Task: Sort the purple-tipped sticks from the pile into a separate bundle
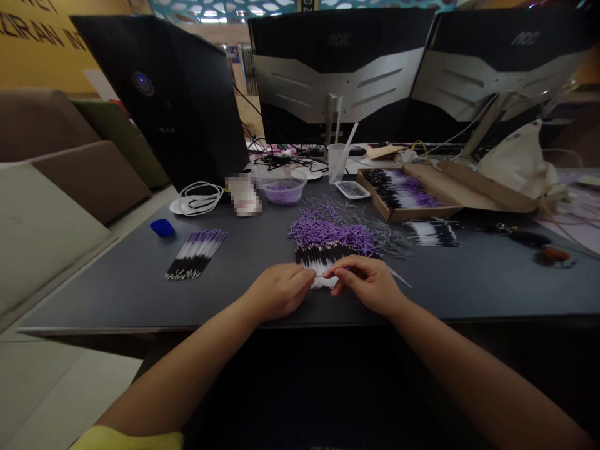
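My left hand is closed in a pinch above the front of the desk. Facing it, my right hand has thumb and fingers bent together, the fingertips close to those of the left. Something thin and pale seems to lie between the fingertips, too small to make out. Under and behind both hands is a row of thin black-and-white sticks, partly covered by them. A heap of small purple pieces lies just beyond the row, with thin grey pieces scattered on its right.
Left on the desk are a bundle of purple, white and black sticks and a blue cap. Behind stand a clear bowl, a plastic cup and a small tray. A cardboard box holds more sticks; white-and-black ones lie before it.
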A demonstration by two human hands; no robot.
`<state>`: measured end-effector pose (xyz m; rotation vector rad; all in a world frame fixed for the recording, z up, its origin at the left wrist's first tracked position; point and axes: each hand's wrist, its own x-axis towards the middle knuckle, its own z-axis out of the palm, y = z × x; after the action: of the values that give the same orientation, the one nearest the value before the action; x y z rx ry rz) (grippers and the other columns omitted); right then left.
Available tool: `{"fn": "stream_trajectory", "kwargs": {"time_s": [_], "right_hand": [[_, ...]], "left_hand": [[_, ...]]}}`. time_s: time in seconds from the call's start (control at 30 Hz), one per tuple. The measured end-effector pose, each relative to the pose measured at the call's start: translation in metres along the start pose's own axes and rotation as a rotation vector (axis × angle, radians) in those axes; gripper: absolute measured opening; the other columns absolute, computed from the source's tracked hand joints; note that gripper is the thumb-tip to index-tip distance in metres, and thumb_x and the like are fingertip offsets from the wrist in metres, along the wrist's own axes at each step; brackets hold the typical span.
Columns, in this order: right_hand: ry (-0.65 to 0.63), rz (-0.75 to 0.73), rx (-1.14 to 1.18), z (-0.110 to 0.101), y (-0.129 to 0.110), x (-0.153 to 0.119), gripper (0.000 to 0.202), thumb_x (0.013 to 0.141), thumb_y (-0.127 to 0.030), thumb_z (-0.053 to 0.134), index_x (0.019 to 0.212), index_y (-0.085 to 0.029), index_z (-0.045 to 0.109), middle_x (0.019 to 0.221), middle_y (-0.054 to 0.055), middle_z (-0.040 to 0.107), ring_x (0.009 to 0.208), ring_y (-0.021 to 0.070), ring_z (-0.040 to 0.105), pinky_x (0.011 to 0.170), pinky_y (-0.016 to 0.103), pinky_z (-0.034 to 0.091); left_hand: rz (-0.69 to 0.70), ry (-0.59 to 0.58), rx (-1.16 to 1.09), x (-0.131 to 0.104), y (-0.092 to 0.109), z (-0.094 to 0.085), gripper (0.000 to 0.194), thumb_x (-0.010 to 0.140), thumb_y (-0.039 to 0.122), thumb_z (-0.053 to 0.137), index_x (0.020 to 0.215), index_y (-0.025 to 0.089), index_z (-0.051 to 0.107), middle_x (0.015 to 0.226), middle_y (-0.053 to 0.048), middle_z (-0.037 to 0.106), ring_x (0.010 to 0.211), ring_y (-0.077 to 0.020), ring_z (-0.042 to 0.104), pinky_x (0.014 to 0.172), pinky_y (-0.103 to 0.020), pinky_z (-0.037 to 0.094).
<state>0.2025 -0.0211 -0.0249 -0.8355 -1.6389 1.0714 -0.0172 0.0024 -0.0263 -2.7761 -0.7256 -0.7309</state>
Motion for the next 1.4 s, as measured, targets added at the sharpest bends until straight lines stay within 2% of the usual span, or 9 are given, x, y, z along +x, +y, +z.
{"fn": "stream_trajectory", "kwargs": {"time_s": [0.23, 0.37, 0.53, 0.8, 1.0, 1.17, 1.27, 1.4], "right_hand": [[-0.049, -0.015, -0.080, -0.001, 0.003, 0.000, 0.018, 0.088, -0.035, 0.058, 0.090, -0.021, 0.069, 0.089, 0.004, 0.073, 0.058, 0.0132, 0.069, 0.059, 0.027, 0.056], [-0.011, -0.045, -0.241, -0.002, 0.005, 0.000, 0.018, 0.089, -0.035, 0.057, 0.091, -0.022, 0.070, 0.087, 0.003, 0.073, 0.051, 0.0111, 0.062, 0.053, 0.026, 0.051], [-0.009, -0.172, -0.458, -0.004, 0.002, 0.001, 0.015, 0.088, -0.029, 0.058, 0.084, -0.024, 0.072, 0.080, 0.002, 0.074, 0.070, 0.0161, 0.068, 0.066, 0.029, 0.052], [-0.076, -0.151, -0.461, -0.006, 0.004, -0.001, 0.018, 0.090, -0.030, 0.056, 0.088, -0.024, 0.073, 0.076, 0.000, 0.073, 0.057, 0.0127, 0.065, 0.060, 0.026, 0.052], [-0.069, -0.156, -0.476, -0.005, 0.005, 0.000, 0.018, 0.090, -0.028, 0.056, 0.089, -0.023, 0.073, 0.073, -0.001, 0.073, 0.061, 0.0128, 0.067, 0.061, 0.025, 0.052], [-0.088, -0.208, -0.529, -0.006, -0.002, 0.001, 0.018, 0.090, -0.027, 0.055, 0.095, -0.023, 0.072, 0.088, 0.002, 0.075, 0.077, 0.0173, 0.069, 0.071, 0.028, 0.054], [-0.105, -0.207, -0.599, -0.012, -0.009, 0.001, 0.020, 0.090, -0.031, 0.055, 0.103, -0.027, 0.070, 0.095, 0.003, 0.074, 0.082, 0.0210, 0.069, 0.069, 0.031, 0.054], [0.020, -0.179, -0.674, -0.032, -0.017, 0.006, 0.019, 0.088, -0.034, 0.057, 0.101, -0.027, 0.070, 0.096, 0.004, 0.074, 0.080, 0.0210, 0.069, 0.067, 0.032, 0.053]], "left_hand": [[0.033, 0.037, 0.056, -0.001, -0.001, 0.003, 0.021, 0.095, 0.023, 0.041, 0.090, 0.016, 0.060, 0.069, -0.003, 0.062, 0.062, -0.0130, 0.056, 0.061, -0.025, 0.041], [0.033, 0.081, 0.068, 0.000, 0.000, 0.002, 0.020, 0.095, 0.022, 0.042, 0.088, 0.016, 0.060, 0.068, -0.002, 0.063, 0.061, -0.0131, 0.056, 0.061, -0.025, 0.041], [0.049, 0.085, 0.071, -0.001, -0.001, 0.002, 0.021, 0.095, 0.019, 0.041, 0.088, 0.015, 0.060, 0.068, -0.002, 0.064, 0.062, -0.0133, 0.058, 0.062, -0.026, 0.043], [0.084, 0.066, 0.112, -0.002, 0.000, 0.004, 0.020, 0.094, 0.017, 0.040, 0.088, 0.015, 0.059, 0.069, -0.002, 0.064, 0.062, -0.0138, 0.058, 0.062, -0.026, 0.043], [0.103, 0.098, 0.123, -0.002, 0.000, 0.004, 0.018, 0.092, 0.015, 0.042, 0.087, 0.014, 0.059, 0.065, -0.001, 0.062, 0.060, -0.0138, 0.056, 0.061, -0.026, 0.043], [0.088, 0.096, 0.087, -0.002, -0.006, 0.002, 0.015, 0.091, 0.016, 0.046, 0.091, 0.014, 0.061, 0.068, -0.001, 0.063, 0.062, -0.0142, 0.057, 0.062, -0.027, 0.042], [0.046, 0.124, 0.068, -0.001, -0.009, 0.001, 0.015, 0.093, 0.020, 0.048, 0.096, 0.015, 0.061, 0.068, -0.002, 0.063, 0.062, -0.0144, 0.057, 0.062, -0.027, 0.042], [-0.027, 0.144, 0.049, -0.001, -0.013, 0.001, 0.018, 0.093, 0.022, 0.047, 0.102, 0.015, 0.062, 0.073, -0.003, 0.066, 0.065, -0.0150, 0.059, 0.064, -0.028, 0.044]]}}
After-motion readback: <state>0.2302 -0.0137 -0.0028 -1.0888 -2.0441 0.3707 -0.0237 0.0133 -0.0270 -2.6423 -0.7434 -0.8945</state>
